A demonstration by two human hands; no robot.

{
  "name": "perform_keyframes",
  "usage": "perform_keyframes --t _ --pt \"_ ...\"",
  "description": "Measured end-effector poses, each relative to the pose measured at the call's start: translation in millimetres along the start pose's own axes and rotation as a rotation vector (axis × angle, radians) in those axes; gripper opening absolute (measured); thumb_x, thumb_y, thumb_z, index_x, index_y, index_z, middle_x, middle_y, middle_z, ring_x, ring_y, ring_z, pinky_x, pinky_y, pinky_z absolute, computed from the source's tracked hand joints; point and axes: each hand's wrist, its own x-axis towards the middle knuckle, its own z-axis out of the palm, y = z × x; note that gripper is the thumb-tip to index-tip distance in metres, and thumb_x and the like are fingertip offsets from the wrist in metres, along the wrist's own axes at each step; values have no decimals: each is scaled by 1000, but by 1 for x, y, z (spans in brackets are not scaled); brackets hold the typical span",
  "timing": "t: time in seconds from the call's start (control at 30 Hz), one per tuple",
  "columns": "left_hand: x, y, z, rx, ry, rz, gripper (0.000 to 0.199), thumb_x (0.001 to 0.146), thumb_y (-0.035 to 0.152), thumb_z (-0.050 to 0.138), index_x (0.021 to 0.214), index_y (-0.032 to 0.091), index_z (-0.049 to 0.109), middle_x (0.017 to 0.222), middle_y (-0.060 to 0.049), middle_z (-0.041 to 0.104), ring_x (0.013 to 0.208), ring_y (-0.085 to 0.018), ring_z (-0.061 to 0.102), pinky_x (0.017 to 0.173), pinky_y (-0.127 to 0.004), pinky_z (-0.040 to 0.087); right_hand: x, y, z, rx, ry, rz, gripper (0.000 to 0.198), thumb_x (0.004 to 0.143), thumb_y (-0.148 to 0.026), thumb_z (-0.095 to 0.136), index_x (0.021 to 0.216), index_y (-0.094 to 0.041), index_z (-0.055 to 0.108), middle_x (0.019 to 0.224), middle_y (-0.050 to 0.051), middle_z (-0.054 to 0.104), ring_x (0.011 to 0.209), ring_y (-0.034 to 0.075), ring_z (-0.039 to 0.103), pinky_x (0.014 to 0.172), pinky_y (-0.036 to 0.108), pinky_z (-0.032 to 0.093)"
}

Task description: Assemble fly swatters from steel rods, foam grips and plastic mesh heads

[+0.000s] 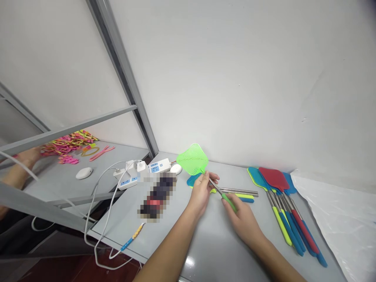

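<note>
A green fly swatter (193, 159) with a mesh head and metal shaft is held in both hands above the table. My left hand (202, 190) pinches it where the shaft meets the head. My right hand (239, 213) is wrapped round its green handle. Beneath and behind the hands lie more swatters, with a blue head (192, 179), metal shafts and yellow and blue handles (246, 199), partly hidden by my left hand. To the right rests a pile of fly swatters (273, 178) with red, blue and yellow-green heads, their handles pointing toward me.
On the left, a phone-like blurred object (157, 197), power strips (159, 165) with white cables, and a white round device (176, 169). Beyond the grey metal frame (129, 78), another person's arm (26, 160) reaches toward pink and yellow pieces (69, 145). White plastic sheeting (335, 219) covers the right.
</note>
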Motion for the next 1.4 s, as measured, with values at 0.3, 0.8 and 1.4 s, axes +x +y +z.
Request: perform_keyframes --t 0.3,0.8,1.4 --pt "-8 -3 6 74 -113 -83 39 90 50 50 82 14 63 89 -9 65 78 -17 57 75 -31 46 4 3 -5 -26 12 0 26 94 -44 41 101 -23 55 84 3 67 72 22 61 66 30 41" --pt "-2 1 2 88 -50 4 38 89 49 53 76 14 61 85 -8 64 78 -15 56 72 -28 45 7 0 -12 -208 -53 -23 30 97 -43 33 107 -24 54 89 5 70 80 24 65 69 30 41" --pt "-2 9 -3 197 -213 -100 40 91 49 48 86 13 67 89 -9 64 82 -17 59 77 -30 44 1 -4 -18 -168 -54 12 29 96 -45 33 101 -25 54 74 1 66 65 21 61 61 28 38"
